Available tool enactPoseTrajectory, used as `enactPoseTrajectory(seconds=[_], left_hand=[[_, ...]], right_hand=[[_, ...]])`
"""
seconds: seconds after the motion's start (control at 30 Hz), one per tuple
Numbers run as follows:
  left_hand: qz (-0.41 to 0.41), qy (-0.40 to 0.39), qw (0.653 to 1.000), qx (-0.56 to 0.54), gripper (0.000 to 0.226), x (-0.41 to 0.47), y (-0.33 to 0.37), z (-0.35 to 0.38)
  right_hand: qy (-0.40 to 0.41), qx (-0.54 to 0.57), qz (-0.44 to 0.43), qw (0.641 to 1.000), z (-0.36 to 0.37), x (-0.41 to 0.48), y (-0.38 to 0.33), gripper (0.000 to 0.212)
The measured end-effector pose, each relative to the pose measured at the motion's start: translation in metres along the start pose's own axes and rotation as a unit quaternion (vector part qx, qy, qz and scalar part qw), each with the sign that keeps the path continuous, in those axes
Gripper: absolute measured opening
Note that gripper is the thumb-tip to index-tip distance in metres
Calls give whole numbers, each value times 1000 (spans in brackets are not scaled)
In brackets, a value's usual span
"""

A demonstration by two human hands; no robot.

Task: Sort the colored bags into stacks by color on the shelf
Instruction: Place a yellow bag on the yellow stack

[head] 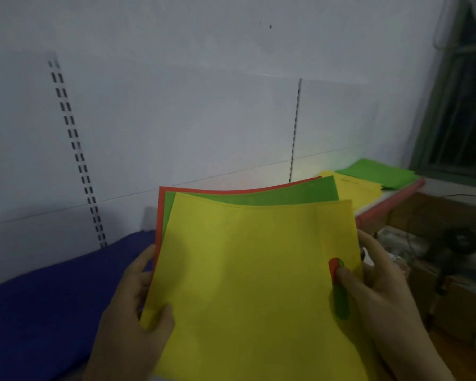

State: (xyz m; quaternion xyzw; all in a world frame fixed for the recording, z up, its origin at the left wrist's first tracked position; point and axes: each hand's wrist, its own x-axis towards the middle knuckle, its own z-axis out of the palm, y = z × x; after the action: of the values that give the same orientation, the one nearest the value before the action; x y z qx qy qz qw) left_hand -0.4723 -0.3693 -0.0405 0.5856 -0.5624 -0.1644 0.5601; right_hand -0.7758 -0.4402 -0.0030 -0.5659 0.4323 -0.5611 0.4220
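1. the step in hand looks like picking the next bag off a fanned bundle held up in front of the white wall.
2. the flat yellow fabric bag (245, 270) lies foremost. a flat green fabric bag (258, 192) shows behind its top edge, and a flat red fabric bag (161, 210) peeks out at the back along the top and left.
3. the left hand (129, 312) grasps the bundle's left edge, with its thumb curled onto the yellow face and its fingers behind.
4. the right hand (377, 284) pinches the right edge. its thumb presses beside the oval handle cut-out (338, 287), through which red and green show.
5. sorting is already under way, judging by the white shelf with a reddish front edge (388, 200) at the far right. it carries a low stack of yellow bags (352, 188) and, just beyond and touching it, a low stack of green bags (377, 173). i cannot tell whether a red stack exists.
6. a dark blue cloth (52, 298) covers the near surface on the left, below a slotted metal wall rail (74, 149).
7. the next move probably calls for the right thumb to slide the yellow bag free of the other two while the left hand keeps them pinched. the bag then has to be carried well to the right and laid squarely on the yellow stack.
8. the thin fabric may cling, so two bags could come away together.
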Motion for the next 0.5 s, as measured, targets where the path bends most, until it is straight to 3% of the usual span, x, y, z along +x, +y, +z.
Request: enactPoseTrajectory(seconds=[0.27, 0.5], left_hand=[[-32, 10, 998, 46, 84, 63, -14, 71], [-24, 19, 998, 49, 50, 125, -14, 125]], right_hand=[[30, -80, -41, 995, -20, 82, 29, 34], [14, -143, -113, 983, -38, 173, 45, 22]])
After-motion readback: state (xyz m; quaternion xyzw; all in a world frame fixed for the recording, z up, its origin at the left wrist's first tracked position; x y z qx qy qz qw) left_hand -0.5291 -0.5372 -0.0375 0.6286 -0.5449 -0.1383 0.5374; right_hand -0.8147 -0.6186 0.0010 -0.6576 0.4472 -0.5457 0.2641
